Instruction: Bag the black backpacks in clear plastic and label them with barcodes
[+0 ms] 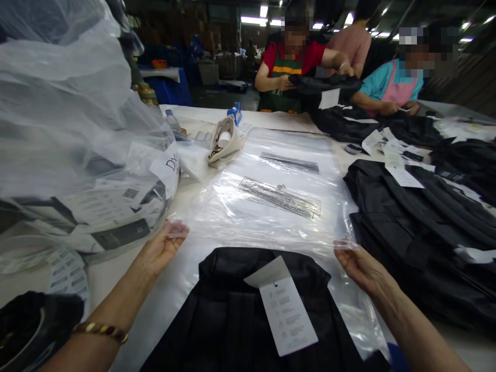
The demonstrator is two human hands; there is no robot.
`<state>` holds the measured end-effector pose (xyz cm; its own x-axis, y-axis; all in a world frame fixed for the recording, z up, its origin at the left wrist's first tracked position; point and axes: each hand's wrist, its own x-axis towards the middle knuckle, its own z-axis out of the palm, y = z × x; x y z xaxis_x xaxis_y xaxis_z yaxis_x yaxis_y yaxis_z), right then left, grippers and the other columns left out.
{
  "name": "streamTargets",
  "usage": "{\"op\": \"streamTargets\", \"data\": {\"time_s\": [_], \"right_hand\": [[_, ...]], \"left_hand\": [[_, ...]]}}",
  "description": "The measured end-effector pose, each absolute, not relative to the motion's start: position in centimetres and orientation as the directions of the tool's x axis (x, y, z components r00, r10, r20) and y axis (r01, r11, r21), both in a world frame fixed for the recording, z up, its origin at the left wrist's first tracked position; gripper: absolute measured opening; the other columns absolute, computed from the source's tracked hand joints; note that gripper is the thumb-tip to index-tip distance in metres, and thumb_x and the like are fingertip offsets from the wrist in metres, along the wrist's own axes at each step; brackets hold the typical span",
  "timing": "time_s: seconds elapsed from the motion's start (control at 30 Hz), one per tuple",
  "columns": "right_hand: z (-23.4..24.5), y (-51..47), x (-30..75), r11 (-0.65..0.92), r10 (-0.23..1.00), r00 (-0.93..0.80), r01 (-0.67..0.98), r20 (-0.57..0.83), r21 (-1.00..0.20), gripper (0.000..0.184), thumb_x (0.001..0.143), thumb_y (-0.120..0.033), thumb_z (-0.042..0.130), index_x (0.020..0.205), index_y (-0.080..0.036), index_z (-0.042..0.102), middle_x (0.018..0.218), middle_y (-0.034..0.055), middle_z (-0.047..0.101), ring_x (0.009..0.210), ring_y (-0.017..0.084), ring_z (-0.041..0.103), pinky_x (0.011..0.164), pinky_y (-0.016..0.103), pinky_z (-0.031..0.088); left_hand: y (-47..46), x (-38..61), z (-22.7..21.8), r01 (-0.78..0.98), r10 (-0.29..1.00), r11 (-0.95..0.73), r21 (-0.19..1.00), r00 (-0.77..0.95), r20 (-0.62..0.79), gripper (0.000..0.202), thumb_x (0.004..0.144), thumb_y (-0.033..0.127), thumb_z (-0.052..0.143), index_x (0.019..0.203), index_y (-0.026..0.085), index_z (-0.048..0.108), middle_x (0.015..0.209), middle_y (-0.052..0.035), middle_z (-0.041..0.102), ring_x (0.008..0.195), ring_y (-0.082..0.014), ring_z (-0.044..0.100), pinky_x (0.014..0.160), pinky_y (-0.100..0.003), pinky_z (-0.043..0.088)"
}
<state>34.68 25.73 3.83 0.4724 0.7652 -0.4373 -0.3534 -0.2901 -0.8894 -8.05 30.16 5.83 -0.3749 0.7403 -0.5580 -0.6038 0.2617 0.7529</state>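
A folded black garment (232,315) with a white paper tag (284,312) lies on the table in front of me. A clear plastic bag (271,201) with printed text lies flat beyond it. My left hand (160,248) pinches the bag's near left edge between its fingertips. At the near right edge my right hand (358,263) grips the same bag. The bag's open end lies just over the top of the garment.
A large clear sack of packed items (77,129) bulges at the left. Stacked black garments (422,227) with white tags fill the right. A beige pouch (225,142) and a water bottle (172,121) sit at mid-table. People across the table handle black garments.
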Motion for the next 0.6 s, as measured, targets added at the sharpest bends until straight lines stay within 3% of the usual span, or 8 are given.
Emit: {"op": "streamTargets", "data": {"time_s": [0.1,0.2,0.3,0.4,0.47,0.6], "right_hand": [[3.1,25.4,33.9,-0.287,0.721,0.478,-0.452,-0.501,-0.845,0.017,0.065,-0.015,0.064,0.075,-0.021,0.052,0.062,-0.0041,0.061,0.06,0.009,0.062,0.061,0.019,0.056],[2.1,24.1,33.3,-0.386,0.684,0.475,-0.41,-0.554,-0.827,0.015,0.068,-0.026,0.067,0.077,-0.02,0.056,0.06,-0.0015,0.064,0.06,0.013,0.064,0.061,0.021,0.056],[1.1,22.2,33.0,-0.497,0.682,0.461,-0.28,-0.569,-0.822,0.023,0.067,-0.04,0.068,0.073,-0.019,0.06,0.06,0.0015,0.065,0.062,0.017,0.064,0.06,0.025,0.056],[0.8,20.0,32.9,-0.604,0.644,0.442,-0.207,-0.625,-0.769,0.037,0.068,-0.055,0.063,0.064,-0.018,0.06,0.057,0.0021,0.064,0.06,0.019,0.064,0.059,0.029,0.056],[0.9,18.8,32.9,-0.648,0.613,0.427,-0.209,-0.665,-0.732,0.046,0.07,-0.063,0.057,0.062,-0.018,0.06,0.056,0.0027,0.064,0.058,0.019,0.063,0.058,0.029,0.054],[1.5,17.1,32.9,-0.639,0.635,0.381,-0.229,-0.672,-0.734,0.057,0.071,-0.069,0.05,0.069,-0.014,0.065,0.063,0.0068,0.068,0.063,0.02,0.065,0.064,0.03,0.054]], "left_hand": [[29.3,-7.0,4.3,-0.539,0.764,0.265,0.8,-0.389,-0.515,0.024,0.09,0.021,0.045,0.072,0.012,0.057,0.072,-0.0032,0.064,0.06,-0.011,0.062,0.057,-0.022,0.055],[27.7,-6.6,2.3,-0.389,0.787,0.31,0.867,-0.406,-0.464,0.024,0.085,0.03,0.056,0.072,0.01,0.061,0.074,-0.0054,0.066,0.061,-0.0126,0.062,0.059,-0.023,0.054],[25.4,-6.7,0.8,-0.217,0.84,0.345,0.913,-0.363,-0.403,0.046,0.072,0.055,0.062,0.074,0.01,0.066,0.075,-0.0073,0.068,0.069,-0.0167,0.064,0.064,-0.025,0.054],[23.2,-6.8,0.6,-0.135,0.828,0.437,0.889,-0.324,-0.457,0.067,0.061,0.075,0.056,0.076,0.01,0.067,0.073,-0.0085,0.069,0.072,-0.0213,0.064,0.068,-0.03,0.055],[22.0,-6.7,1.0,-0.126,0.794,0.517,0.847,-0.299,-0.529,0.07,0.063,0.077,0.051,0.075,0.01,0.067,0.071,-0.0091,0.069,0.071,-0.0231,0.065,0.07,-0.032,0.054],[20.4,-6.5,1.7,-0.145,0.755,0.6,0.787,-0.225,-0.616,0.058,0.076,0.065,0.046,0.08,0.011,0.067,0.078,-0.0099,0.071,0.077,-0.0242,0.066,0.075,-0.033,0.053]]}}
